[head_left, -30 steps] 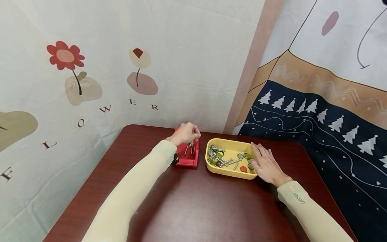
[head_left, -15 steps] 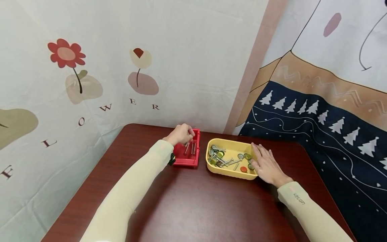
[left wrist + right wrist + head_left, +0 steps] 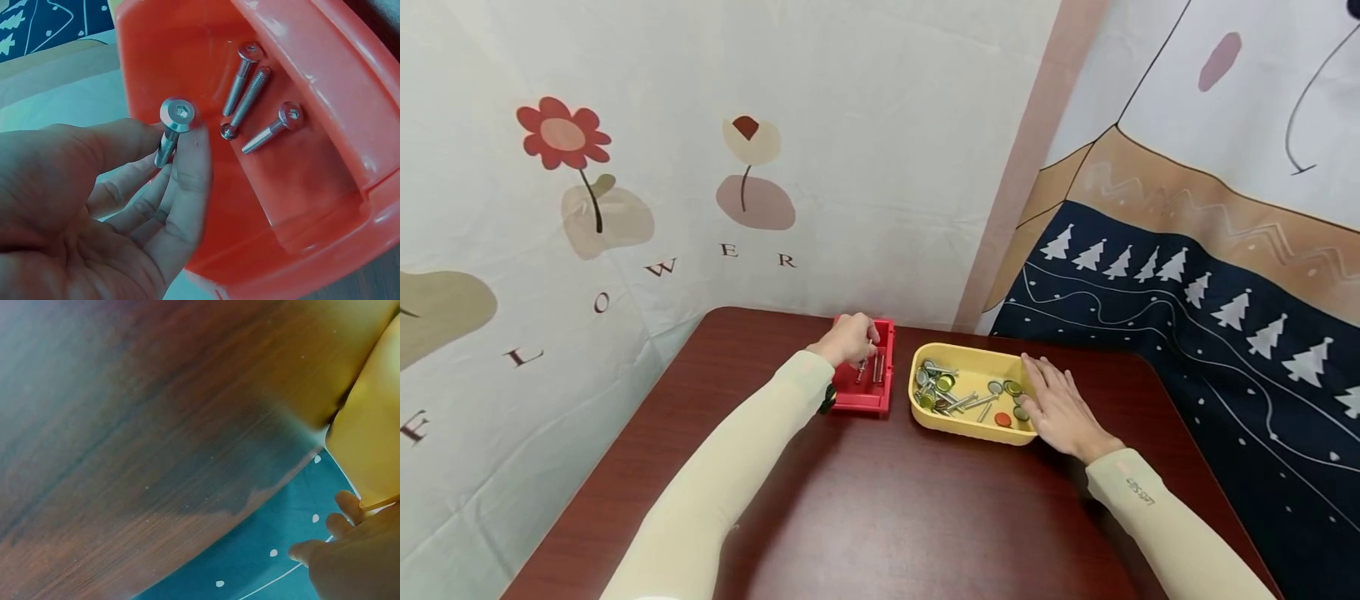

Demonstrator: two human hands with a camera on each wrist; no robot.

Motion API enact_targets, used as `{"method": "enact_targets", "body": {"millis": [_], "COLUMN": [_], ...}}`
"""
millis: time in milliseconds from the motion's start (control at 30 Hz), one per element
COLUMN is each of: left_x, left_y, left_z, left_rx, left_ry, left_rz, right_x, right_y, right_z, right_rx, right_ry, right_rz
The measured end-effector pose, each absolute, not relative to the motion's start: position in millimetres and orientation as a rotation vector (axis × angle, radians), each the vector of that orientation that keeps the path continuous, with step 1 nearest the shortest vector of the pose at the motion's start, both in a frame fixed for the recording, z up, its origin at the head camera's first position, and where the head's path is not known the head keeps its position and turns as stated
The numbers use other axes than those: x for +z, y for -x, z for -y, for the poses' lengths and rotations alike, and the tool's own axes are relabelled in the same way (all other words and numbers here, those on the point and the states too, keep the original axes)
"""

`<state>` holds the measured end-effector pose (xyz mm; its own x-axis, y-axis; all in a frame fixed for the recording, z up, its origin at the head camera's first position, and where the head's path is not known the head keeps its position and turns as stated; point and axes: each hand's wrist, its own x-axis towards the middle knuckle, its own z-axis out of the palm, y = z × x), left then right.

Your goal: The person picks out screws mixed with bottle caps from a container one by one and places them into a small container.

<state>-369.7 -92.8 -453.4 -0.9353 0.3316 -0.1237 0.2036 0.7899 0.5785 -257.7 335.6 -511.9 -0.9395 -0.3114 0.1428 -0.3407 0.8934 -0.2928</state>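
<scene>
My left hand (image 3: 848, 340) is over the red bin (image 3: 857, 402) at the table's back. In the left wrist view its thumb and fingers pinch a silver hex-socket bolt (image 3: 177, 117), round head facing the camera. Below it, three more bolts (image 3: 272, 128) lie on the bin floor. My right hand (image 3: 1063, 410) rests with extended fingers on the right end of the yellow box (image 3: 973, 431). That box holds bolts (image 3: 958, 403), silver and yellow-green round caps (image 3: 944, 383) and an orange cap (image 3: 1003, 419). In the right wrist view, fingertips (image 3: 302, 551) show beside the yellow wall.
Both containers stand side by side on a dark reddish wooden table (image 3: 880, 508), with a narrow gap between them. A printed cloth (image 3: 880, 167) hangs behind the table, and its dark blue tree-patterned part (image 3: 1187, 333) runs along the right edge.
My left hand has moved slightly left and down over the red bin, showing more of its right side. My right hand and the yellow box have stayed in place.
</scene>
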Motion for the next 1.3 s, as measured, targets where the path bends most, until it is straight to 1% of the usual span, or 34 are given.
{"method": "enact_targets", "body": {"millis": [167,200,367,1033,1300], "left_x": [-456.9,-440.4,-439.4,-435.4,-437.6], "left_y": [369.1,354.3,345.8,338.7,334.0], "left_z": [91.3,87.2,83.6,85.1,77.0], "left_rx": [0.866,0.84,0.771,0.712,0.613], "left_ry": [-0.403,-0.373,-0.396,-0.417,-0.568], "left_rz": [-2.769,-2.777,-2.86,-3.028,-3.123], "right_x": [-514.0,-514.3,-514.5,-511.9,-512.0], "right_y": [258.9,259.0,259.5,259.7,258.8], "right_z": [-335.7,-335.7,-335.0,-333.3,-332.9], "right_rx": [0.488,0.486,0.491,0.492,0.499], "right_ry": [-0.512,-0.511,-0.499,-0.479,-0.484], "right_rz": [2.965,2.964,2.965,2.983,2.979]}}
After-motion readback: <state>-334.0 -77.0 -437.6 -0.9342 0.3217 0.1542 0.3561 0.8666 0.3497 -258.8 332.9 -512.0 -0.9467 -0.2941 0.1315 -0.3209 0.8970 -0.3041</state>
